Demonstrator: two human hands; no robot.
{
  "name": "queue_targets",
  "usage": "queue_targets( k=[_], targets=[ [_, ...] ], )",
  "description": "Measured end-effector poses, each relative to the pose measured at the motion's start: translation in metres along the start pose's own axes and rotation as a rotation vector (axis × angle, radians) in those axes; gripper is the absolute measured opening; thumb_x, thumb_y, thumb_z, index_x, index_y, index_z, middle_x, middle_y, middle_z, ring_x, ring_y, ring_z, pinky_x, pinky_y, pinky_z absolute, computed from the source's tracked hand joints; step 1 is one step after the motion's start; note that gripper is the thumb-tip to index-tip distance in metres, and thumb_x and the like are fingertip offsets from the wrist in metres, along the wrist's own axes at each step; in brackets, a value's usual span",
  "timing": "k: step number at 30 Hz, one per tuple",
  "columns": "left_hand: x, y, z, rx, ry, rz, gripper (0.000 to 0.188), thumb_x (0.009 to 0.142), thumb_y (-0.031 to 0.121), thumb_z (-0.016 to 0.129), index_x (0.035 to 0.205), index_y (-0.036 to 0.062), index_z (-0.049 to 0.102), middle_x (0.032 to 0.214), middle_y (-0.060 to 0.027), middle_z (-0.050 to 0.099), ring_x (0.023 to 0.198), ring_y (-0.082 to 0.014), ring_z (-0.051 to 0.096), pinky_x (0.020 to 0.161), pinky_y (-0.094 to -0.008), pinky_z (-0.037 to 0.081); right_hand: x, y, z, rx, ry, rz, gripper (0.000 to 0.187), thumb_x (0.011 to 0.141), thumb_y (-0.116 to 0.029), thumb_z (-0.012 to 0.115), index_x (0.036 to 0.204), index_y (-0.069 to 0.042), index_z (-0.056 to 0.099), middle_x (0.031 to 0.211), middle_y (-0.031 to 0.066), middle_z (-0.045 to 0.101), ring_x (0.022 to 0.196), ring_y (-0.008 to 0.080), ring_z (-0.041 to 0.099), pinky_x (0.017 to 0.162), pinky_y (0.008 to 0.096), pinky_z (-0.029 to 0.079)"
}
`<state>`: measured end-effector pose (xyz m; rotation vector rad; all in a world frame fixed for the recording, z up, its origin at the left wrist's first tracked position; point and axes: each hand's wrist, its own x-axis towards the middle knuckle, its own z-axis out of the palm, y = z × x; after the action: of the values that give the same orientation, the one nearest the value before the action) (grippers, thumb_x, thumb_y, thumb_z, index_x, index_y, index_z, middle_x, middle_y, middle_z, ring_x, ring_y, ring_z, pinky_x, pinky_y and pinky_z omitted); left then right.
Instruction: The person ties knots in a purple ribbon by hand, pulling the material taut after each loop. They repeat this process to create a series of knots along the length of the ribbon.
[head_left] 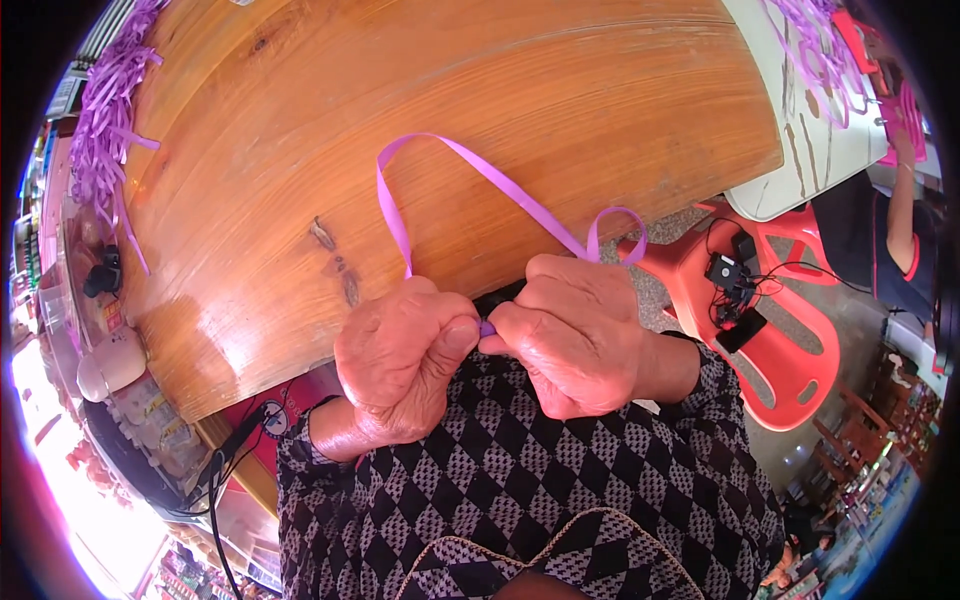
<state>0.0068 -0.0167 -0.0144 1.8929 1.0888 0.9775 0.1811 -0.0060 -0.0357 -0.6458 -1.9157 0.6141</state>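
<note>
A purple ribbon (pixel 513 191) arches over the wooden table in a wide loop, with a smaller loop at its right end. My left hand (pixel 403 352) is closed on it, thumb pressed against the curled fingers. My right hand (pixel 578 338) is closed too, gripping the ribbon beside it. A short purple bit shows between the two hands, which nearly touch just off the table's near edge. What lies inside the fists is hidden by the fingers.
The wooden table (pixel 300 110) spreads ahead. Bundles of purple ribbon (pixel 105 120) lie at the far left, and more (pixel 815 50) on a white table (pixel 800 150) at right. A red plastic chair (pixel 790 365) holds black devices and cables (pixel 738 290). Another person's arm (pixel 901 200) is at far right.
</note>
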Motion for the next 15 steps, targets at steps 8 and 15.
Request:
queue_targets(
  k=[8, 15],
  targets=[
    [-0.002, -0.003, 0.011, -0.041, -0.015, -0.032, 0.009, 0.083, 0.008, 0.060, 0.079, 0.0010, 0.058, 0.060, -0.0074, 0.050, 0.050, -0.0222, 0.048, 0.044, -0.0313, 0.036, -0.005, 0.005, 0.001, 0.038, -0.012, 0.019, 0.021, 0.056, 0.003, 0.068, 0.068, 0.003, 0.051, 0.056, 0.0055, 0.043, 0.043, 0.0184, 0.038, 0.037, 0.0296, 0.027],
    [0.008, -0.005, 0.008, -0.193, -0.010, -0.047, 0.010, 0.083, 0.010, 0.061, 0.079, 0.0010, 0.059, 0.060, -0.0072, 0.051, 0.051, -0.0225, 0.049, 0.045, -0.0313, 0.037, 0.002, 0.012, -0.009, 0.109, -0.067, 0.029, 0.028, 0.059, -0.008, 0.076, 0.071, 0.000, 0.052, 0.058, 0.0049, 0.045, 0.045, 0.0188, 0.042, 0.039, 0.0305, 0.029]
  ],
)
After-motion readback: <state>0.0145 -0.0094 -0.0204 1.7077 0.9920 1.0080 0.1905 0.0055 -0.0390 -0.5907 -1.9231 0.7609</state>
